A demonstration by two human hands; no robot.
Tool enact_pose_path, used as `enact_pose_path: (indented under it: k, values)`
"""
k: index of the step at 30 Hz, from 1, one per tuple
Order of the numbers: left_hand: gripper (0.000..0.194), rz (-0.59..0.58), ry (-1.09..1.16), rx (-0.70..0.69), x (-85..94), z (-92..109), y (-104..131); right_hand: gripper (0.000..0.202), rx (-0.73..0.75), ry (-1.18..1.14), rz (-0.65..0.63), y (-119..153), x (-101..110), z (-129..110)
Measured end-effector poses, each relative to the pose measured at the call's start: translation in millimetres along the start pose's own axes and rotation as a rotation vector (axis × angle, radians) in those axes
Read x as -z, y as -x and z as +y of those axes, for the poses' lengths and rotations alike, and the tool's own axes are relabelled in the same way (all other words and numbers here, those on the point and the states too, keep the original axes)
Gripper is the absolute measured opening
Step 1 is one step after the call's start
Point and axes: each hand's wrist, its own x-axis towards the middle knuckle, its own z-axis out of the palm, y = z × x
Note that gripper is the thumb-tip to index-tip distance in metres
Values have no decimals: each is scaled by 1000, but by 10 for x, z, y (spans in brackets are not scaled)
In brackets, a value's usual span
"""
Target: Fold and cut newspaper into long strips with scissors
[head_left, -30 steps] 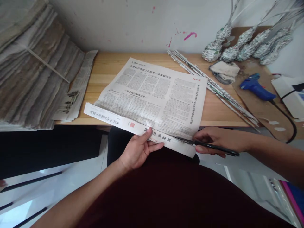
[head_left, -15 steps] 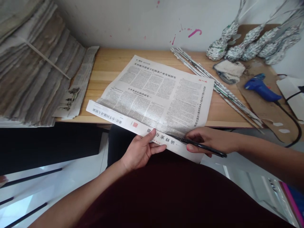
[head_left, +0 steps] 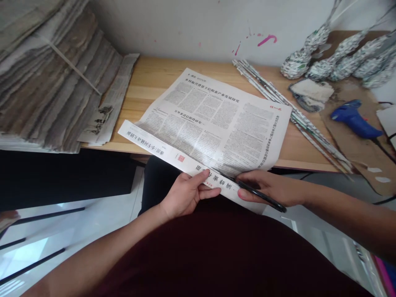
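A sheet of newspaper (head_left: 213,111) lies on the wooden table, its near edge folded up into a strip and hanging over the front. My left hand (head_left: 187,192) pinches that folded strip near its middle, thumb on top and fingers beneath. In my right hand (head_left: 269,187) is a pair of black scissors (head_left: 262,196), its handle end pointing down to the right. The blades run along the fold, pointing left toward my left thumb; they are partly hidden by the paper, and I cannot tell how far apart they stand.
A tall tied stack of newspapers (head_left: 58,78) stands at the left. Rolled paper sticks (head_left: 297,115) lie right of the sheet. Beyond are woven paper gourd shapes (head_left: 293,62), a folded cloth (head_left: 312,93) and a blue glue gun (head_left: 355,119) on cardboard. The table's front edge (head_left: 309,167) is close.
The view has shifted, so the table and things on it appear farther right. The scissors have moved a little left along the fold, toward my left hand, which keeps its hold.
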Motion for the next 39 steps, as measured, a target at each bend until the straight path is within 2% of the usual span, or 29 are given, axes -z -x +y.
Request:
enact_pose_path:
  k: [10,24,34,39]
  values:
    - [23,-77,40,6,3,-7,8,41,-4,26,11,-9,19,-43]
    - [24,-49,75,-11,-33,-8,8,40,29,103,75,-32,11,-84]
    - [27,-73,69,-5,-26,-3,25,36,39,65,108,-24,-36,-47]
    - [23,-49,85,-4,-36,-4,8,39,29,45,93,-16,-38,-23]
